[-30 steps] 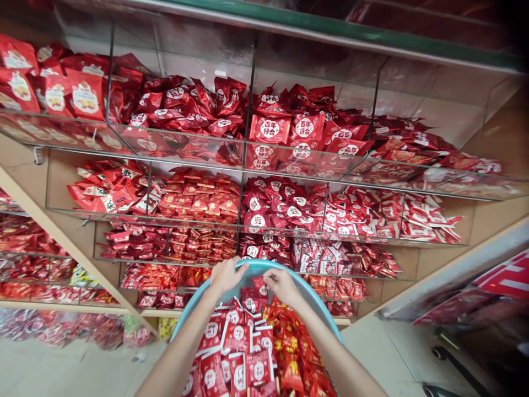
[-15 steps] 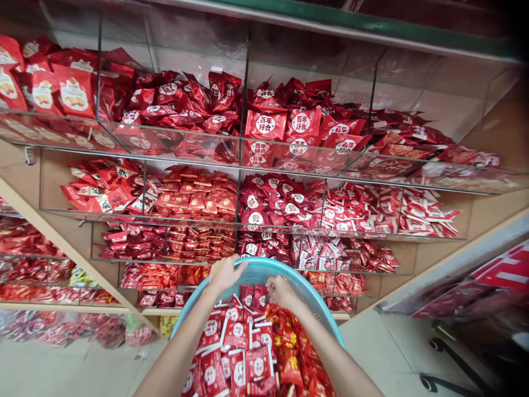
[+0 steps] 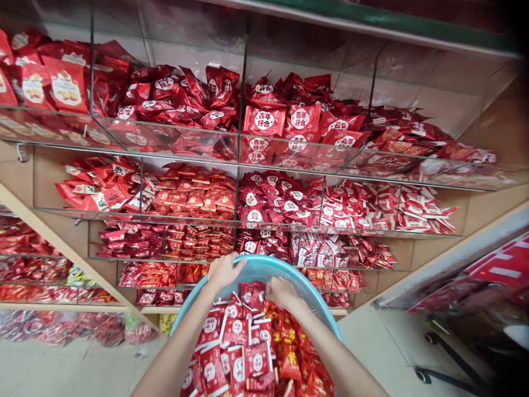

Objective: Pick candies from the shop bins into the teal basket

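Observation:
A light-blue plastic mesh basket is in front of me, filled with small candy packets. My left hand grips its far left rim, fingers over the outer side and thumb along the inside. Inside the far part of the basket is my right hand, its fingers curled beside dark red packets. What those fingers hold, if anything, is hidden. Red packets with white edges fill the left of the basket, and shiny red-orange packets with gold print lie on the right.
Stepped wooden shelves with clear dividers rise ahead, holding piles of red packets. Another shelf unit stands at the left, with bagged goods below it. To the right, black chair legs rest on the tiled floor.
The view has shifted slightly, so the shelves sit a little further left and higher. My left hand stays on the rim; my right hand remains among the packets with its fingers curled.

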Motion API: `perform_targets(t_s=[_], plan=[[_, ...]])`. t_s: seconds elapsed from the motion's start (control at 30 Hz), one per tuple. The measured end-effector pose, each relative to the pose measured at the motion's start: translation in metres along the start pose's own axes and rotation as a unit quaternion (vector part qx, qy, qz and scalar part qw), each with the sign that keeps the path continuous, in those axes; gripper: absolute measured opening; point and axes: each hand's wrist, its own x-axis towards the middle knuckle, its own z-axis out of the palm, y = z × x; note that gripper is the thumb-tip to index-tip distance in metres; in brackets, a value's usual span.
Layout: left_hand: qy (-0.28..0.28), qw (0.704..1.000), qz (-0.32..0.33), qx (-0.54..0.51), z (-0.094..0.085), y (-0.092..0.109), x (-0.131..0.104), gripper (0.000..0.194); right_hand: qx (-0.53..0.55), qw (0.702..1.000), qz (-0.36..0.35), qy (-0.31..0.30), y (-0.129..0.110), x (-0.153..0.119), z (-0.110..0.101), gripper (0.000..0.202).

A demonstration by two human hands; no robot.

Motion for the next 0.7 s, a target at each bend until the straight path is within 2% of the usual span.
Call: perform_targets(t_s=[0.23,0.43,0.6,0.7], plan=[[0.005,1.0,0.01,-0.002,0.004,-0.003,0.002,0.047,-0.035,0.999,0.009,-0.007,-0.011,-0.006,0.001,0.023],[-0.001,1.0,0.007,-0.002,0.004,-0.003,0.002,0.046,-0.028,0.999,0.027,-0.001,-0.008,-0.009,-0.006,0.016],[-0.006,1.0,0.005,-0.003,0.0,-0.001,0.001,0.046,0.01,0.998,0.056,0.019,-0.005,-0.018,-0.018,0.011],[-0.011,1.0,0.004,-0.008,-0.001,0.0,0.0,0.046,0.028,0.997,0.045,0.053,0.005,-0.031,-0.03,0.015]])
